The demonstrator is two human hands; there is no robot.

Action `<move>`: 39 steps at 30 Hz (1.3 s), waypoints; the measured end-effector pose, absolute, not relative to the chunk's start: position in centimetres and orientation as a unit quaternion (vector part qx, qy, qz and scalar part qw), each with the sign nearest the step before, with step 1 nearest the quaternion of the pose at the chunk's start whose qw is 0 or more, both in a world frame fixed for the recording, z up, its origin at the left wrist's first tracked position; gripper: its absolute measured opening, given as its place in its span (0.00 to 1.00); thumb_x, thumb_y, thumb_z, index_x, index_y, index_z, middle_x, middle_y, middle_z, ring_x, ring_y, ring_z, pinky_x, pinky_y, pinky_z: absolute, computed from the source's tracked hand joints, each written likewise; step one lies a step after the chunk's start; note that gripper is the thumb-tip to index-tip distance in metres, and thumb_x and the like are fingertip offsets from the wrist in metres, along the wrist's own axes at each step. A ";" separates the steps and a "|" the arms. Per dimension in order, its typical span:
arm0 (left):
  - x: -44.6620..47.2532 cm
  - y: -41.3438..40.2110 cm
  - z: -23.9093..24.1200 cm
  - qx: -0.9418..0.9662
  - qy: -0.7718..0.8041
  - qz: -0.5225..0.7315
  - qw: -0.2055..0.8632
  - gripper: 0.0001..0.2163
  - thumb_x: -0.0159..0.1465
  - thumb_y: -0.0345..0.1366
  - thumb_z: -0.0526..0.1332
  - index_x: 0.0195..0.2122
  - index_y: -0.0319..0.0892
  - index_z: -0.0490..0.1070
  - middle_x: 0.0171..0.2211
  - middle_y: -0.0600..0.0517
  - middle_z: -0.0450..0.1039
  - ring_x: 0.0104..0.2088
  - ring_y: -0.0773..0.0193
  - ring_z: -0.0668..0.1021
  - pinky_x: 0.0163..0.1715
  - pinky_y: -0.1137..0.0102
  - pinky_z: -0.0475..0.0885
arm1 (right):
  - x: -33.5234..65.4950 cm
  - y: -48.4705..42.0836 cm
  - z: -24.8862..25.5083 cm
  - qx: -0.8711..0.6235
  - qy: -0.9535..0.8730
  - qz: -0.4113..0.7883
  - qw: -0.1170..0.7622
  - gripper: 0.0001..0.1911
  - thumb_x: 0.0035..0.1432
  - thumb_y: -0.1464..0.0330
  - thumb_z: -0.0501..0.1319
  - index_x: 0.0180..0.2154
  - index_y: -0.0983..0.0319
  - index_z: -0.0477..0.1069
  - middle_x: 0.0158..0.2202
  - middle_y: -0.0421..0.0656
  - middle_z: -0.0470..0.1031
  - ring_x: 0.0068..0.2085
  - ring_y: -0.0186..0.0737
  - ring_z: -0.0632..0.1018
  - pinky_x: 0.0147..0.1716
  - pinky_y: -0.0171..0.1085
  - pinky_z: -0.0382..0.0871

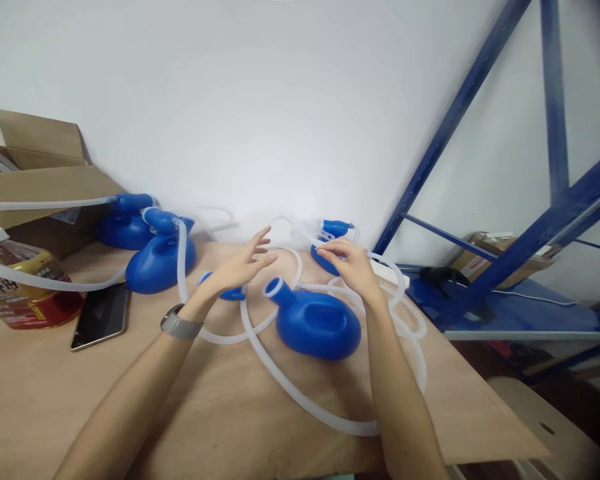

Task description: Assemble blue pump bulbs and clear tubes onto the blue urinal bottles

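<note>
My left hand [246,264] is open, its fingers spread in the air above the table, with a grey-banded watch [181,324] on the wrist. Beneath it lies a blue cap piece [233,293], partly hidden by the wrist. My right hand [349,263] is raised with thumb and fingertips pinched together; whatever may be between them is too small to make out. Between my forearms a blue plastic urinal bottle [320,325] rests on its side, its neck uncapped and pointing up and left. Translucent white hose [300,395] loops around it.
Two blue bottles with hoses [161,263] stand at left, near a cardboard box [45,193], a phone [101,317] and a drink bottle [30,280]. Another blue bottle [336,229] is behind my right hand, near a white power strip [387,272]. Blue shelving [500,307] stands right of the wooden table [220,413].
</note>
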State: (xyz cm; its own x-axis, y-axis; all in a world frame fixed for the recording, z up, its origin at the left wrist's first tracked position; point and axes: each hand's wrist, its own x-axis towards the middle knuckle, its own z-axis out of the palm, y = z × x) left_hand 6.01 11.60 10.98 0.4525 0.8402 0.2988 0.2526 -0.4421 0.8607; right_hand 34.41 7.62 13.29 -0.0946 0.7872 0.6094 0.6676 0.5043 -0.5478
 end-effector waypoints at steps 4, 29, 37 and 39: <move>7.5 10.5 11.4 0.723 0.263 0.454 0.449 0.47 0.67 0.52 0.66 0.79 0.57 0.35 0.76 0.37 0.51 0.69 0.44 0.70 0.63 0.50 0.70 | 32.1 4.1 15.8 -0.379 -0.808 0.006 0.451 0.09 0.68 0.64 0.66 0.41 0.56 0.86 0.42 0.44 0.85 0.43 0.43 0.83 0.46 0.41 0.77; 5.4 10.6 5.2 0.751 0.363 0.415 0.362 0.38 0.74 0.61 0.48 0.78 0.46 0.47 0.76 0.43 0.55 0.76 0.49 0.58 0.73 0.55 0.57 | 31.1 6.2 8.1 -0.482 -0.816 0.212 0.237 0.25 0.60 0.56 0.72 0.56 0.59 0.79 0.55 0.50 0.83 0.56 0.57 0.82 0.59 0.51 0.74; 8.1 8.1 0.7 0.772 0.305 0.445 0.336 0.39 0.71 0.58 0.59 0.78 0.47 0.50 0.77 0.44 0.50 0.76 0.48 0.56 0.76 0.55 0.51 | 30.7 6.2 7.9 -0.463 -0.823 0.225 0.240 0.21 0.60 0.58 0.72 0.52 0.60 0.81 0.54 0.50 0.84 0.55 0.56 0.83 0.56 0.49 0.75; 8.3 8.2 0.2 0.778 0.312 0.468 0.281 0.41 0.66 0.56 0.66 0.76 0.47 0.55 0.75 0.42 0.56 0.74 0.45 0.62 0.74 0.52 0.57 | 30.6 6.2 7.8 -0.460 -0.817 0.242 0.248 0.21 0.59 0.58 0.73 0.52 0.60 0.81 0.53 0.50 0.84 0.55 0.55 0.83 0.56 0.48 0.75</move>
State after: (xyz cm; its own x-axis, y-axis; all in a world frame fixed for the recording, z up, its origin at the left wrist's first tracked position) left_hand 8.31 8.24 0.24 0.3674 0.7485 0.5521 0.2230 -0.6472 0.7290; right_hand 30.59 6.23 7.81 -0.4535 0.8722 0.1830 0.6316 0.4595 -0.6245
